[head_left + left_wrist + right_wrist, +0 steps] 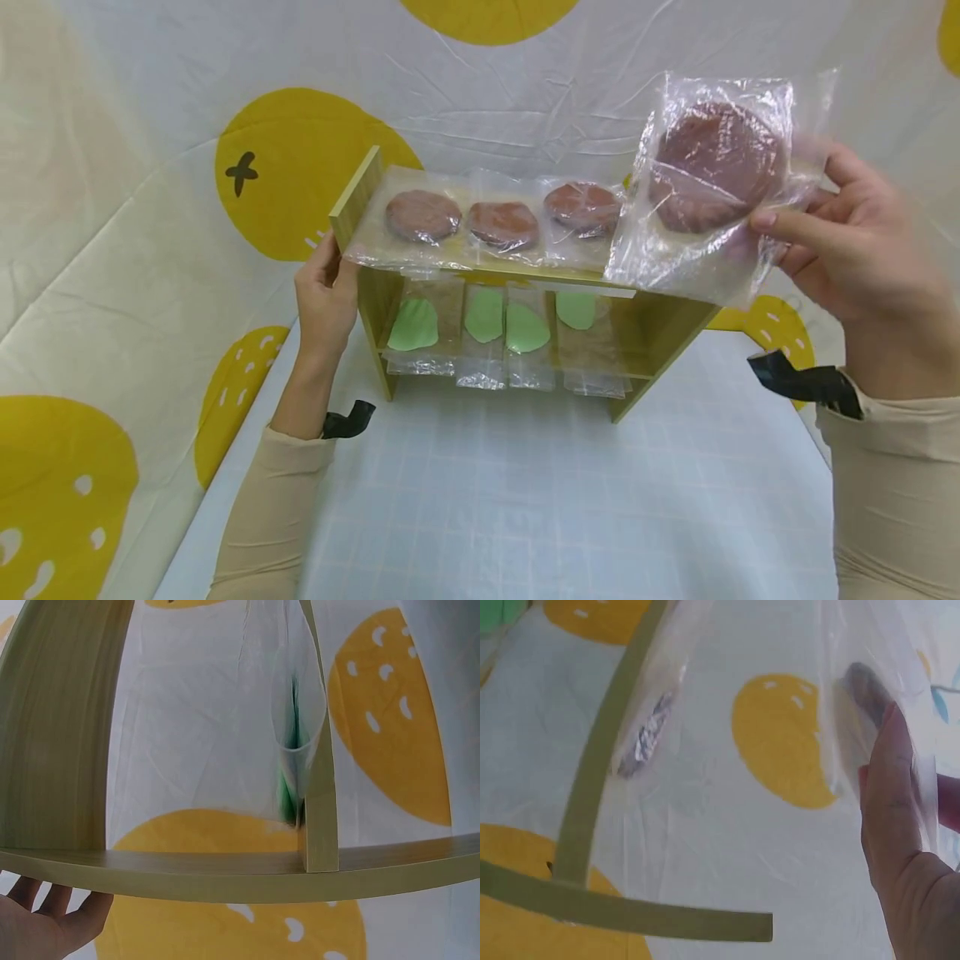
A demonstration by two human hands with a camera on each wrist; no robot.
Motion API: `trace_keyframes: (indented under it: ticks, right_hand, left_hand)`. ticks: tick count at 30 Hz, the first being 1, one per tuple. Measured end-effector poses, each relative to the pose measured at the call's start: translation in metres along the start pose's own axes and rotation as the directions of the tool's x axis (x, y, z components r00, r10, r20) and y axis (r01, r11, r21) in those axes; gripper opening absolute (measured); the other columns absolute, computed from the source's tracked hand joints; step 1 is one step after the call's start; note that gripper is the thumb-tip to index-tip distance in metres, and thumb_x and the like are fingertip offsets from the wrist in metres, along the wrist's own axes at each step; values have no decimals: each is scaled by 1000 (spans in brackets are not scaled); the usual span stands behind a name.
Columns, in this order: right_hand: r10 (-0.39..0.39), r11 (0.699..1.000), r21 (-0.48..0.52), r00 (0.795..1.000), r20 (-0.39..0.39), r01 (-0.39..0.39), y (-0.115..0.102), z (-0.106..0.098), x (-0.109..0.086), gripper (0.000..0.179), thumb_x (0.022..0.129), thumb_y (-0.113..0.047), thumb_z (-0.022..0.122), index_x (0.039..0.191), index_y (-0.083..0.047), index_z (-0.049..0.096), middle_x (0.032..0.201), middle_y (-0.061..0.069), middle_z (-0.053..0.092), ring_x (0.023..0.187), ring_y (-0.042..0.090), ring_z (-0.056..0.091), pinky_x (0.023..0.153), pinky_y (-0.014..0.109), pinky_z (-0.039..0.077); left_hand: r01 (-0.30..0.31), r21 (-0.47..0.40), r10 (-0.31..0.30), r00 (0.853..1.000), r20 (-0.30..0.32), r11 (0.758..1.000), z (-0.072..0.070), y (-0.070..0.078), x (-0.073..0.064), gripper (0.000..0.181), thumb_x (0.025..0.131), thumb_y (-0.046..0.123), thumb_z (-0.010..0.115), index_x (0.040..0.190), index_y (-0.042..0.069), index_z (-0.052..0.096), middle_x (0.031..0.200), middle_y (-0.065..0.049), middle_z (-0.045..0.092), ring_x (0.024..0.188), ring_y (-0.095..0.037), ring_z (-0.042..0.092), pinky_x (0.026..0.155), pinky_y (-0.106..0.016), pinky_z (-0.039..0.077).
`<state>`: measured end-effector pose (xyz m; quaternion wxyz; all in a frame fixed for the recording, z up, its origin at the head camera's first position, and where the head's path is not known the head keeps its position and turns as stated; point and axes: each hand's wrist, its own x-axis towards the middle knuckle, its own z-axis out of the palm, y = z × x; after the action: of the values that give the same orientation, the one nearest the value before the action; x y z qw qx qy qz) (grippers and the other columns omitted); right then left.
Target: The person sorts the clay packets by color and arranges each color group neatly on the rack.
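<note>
My right hand (873, 229) pinches the edge of a clear plastic bag with a round brown-red patty (716, 167) inside, thumb in front. The bag is held up before the right end of a small wooden shelf (675, 333), hiding part of its top. In the right wrist view the bagged patty (866, 690) appears edge-on beside the thumb. My left hand (327, 287) touches the shelf's left side panel (195, 886), with fingertips at its outer face. Three more bagged patties (504, 225) lie in a row on the top board.
On the lower board lie several clear bags with green leaf-like pieces (527, 327), their ends overhanging the front. The shelf stands on a pale checked tablecloth (525, 500). A white cloth with yellow shapes (300, 167) hangs behind.
</note>
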<state>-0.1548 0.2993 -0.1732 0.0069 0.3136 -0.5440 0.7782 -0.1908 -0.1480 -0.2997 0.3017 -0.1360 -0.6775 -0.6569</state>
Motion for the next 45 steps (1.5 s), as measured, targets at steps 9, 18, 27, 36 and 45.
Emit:
trace_keyframes:
  ticks: [9,18,27,36,45]
  right_hand:
    - [164,986,10,980,-109,-164,-3,-28,35,57,93,27,40,146,6,38,119,27,60,85,34,67,75,36,58]
    - [251,964,-51,958,-138,-260,4,-34,49,55,93,24,47,143,2,42,119,22,58,92,30,68,79,36,57]
    - [372,880,-215,896,-243,-423,13,-38,56,63,93,15,58,146,-9,34,110,14,64,87,25,69,68,33,58]
    - [332,760,-443,869,-367,-477,12,-39,55,51,92,1,69,137,-3,44,112,6,61,88,17,65,69,25,56]
    - [188,431,-759,871,-454,-489,2,-41,46,56,98,-22,65,147,-2,47,123,-6,53,99,7,52,74,9,44]
  left_hand:
    - [-6,-3,6,1000,1,1000,0,1,0,38,103,7,56,140,1,57,135,-13,61,115,-21,59,98,-33,47]
    - [-3,-19,3,1000,-8,1000,-3,-21,4,38,102,7,57,140,6,59,134,-11,62,115,-21,59,97,-32,47]
    - [-21,-31,21,1000,-12,999,-6,-30,7,37,102,12,59,139,11,61,133,-8,63,116,-23,59,96,-33,48]
    - [6,-8,-6,1000,-7,1000,-1,-11,2,38,102,7,57,140,3,58,135,-13,61,116,-21,59,98,-33,47]
    - [11,2,-11,1000,-3,1000,1,2,-1,38,103,7,56,140,0,57,135,-13,61,117,-22,59,98,-33,47]
